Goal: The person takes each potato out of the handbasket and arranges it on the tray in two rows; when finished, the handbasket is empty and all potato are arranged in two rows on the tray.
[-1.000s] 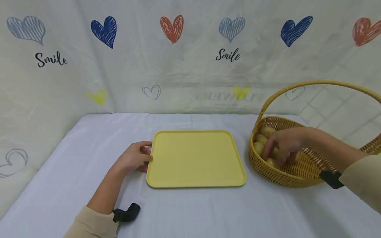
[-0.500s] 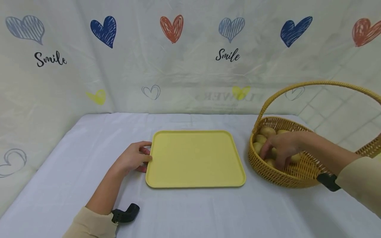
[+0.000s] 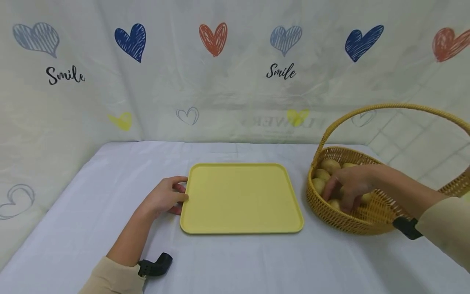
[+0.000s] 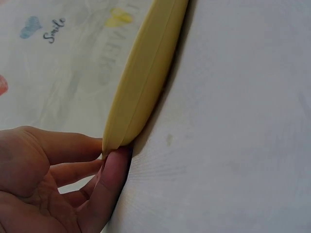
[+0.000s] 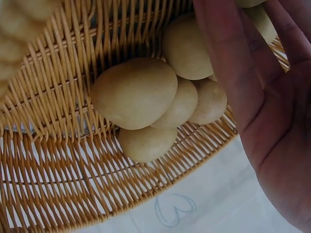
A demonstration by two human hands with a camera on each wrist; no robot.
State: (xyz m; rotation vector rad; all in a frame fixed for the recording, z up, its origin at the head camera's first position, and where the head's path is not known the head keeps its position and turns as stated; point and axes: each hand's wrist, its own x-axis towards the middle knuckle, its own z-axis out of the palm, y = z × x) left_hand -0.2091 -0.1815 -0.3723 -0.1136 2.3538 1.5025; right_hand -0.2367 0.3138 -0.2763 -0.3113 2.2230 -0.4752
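In the head view a yellow tray (image 3: 242, 198) lies on the table. My left hand (image 3: 167, 198) holds its left edge. In the left wrist view the digits of that hand meet the tray's rim (image 4: 141, 82) from above and below. On the right stands a wicker basket (image 3: 352, 226) with several round, pale brown potatoes (image 3: 330, 166) at its left end. My right hand (image 3: 356, 183) reaches down into the basket, its fingers bent round a potato that they mostly hide. In the right wrist view, more potatoes (image 5: 136, 92) lie beside that hand (image 5: 277, 121).
The basket's tall arched handle (image 3: 396, 105) rises over the right forearm. A white cloth (image 3: 235, 265) covers the table. Behind it hangs a pale backdrop (image 3: 235, 90) printed with hearts and words. Each wrist wears a black band (image 3: 156, 265).
The right hand has shifted slightly left and down within the basket, uncovering a potato at the back. The left hand keeps its place on the tray. The head view has tilted a little.
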